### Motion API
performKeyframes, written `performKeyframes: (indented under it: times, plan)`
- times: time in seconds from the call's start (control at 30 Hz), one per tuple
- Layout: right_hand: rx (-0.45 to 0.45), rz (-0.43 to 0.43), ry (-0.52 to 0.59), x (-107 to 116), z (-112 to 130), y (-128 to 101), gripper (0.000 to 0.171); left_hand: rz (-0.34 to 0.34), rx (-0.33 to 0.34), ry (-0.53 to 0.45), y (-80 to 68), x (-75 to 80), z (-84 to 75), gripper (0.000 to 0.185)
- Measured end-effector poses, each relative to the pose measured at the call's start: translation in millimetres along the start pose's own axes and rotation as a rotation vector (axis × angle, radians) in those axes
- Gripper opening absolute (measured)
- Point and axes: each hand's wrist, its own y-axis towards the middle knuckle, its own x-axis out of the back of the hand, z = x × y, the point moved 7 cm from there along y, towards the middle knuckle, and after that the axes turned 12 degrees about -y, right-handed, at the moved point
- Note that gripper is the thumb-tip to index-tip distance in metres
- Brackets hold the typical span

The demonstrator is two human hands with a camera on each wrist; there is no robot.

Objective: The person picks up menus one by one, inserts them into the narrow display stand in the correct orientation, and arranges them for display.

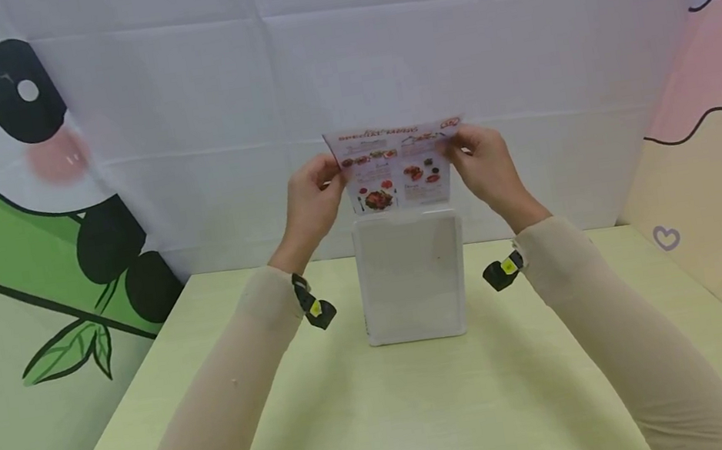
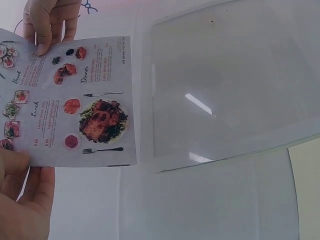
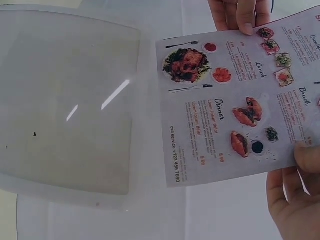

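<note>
A printed menu sheet [image 1: 395, 173] with food pictures is held upright by both hands, its top corners bending a little. My left hand [image 1: 316, 197] pinches its left edge between thumb and fingers. On the opposite edge my right hand [image 1: 483, 164] does the same. Directly below stands a clear, white-edged display holder [image 1: 413, 279], upright on the table. In the left wrist view a narrow gap shows between the menu sheet [image 2: 95, 100] and the holder [image 2: 225, 90]. The right wrist view also shows the sheet [image 3: 225, 110] apart from the holder's rim [image 3: 132, 115].
The pale yellow-green table [image 1: 391, 423] runs back to a creased white cloth [image 1: 208, 92] behind the holder. Painted cartoon walls stand at left and right. Each wrist carries a small dark camera [image 1: 320, 313] on a strap.
</note>
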Motion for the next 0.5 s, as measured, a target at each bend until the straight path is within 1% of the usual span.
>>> performKeyframes:
  times: [0.3, 0.5]
  plan:
    - [-0.008, 0.014, -0.016, -0.8, 2.3, 3.8, 0.025, 0.008, 0.021, -0.03, 1.4, -0.1, 2.7, 0.013]
    - [-0.022, 0.028, -0.021, -1.9, 1.3, 6.7, 0.025, -0.001, 0.024, -0.041, 3.5, -0.3, 4.6, 0.014]
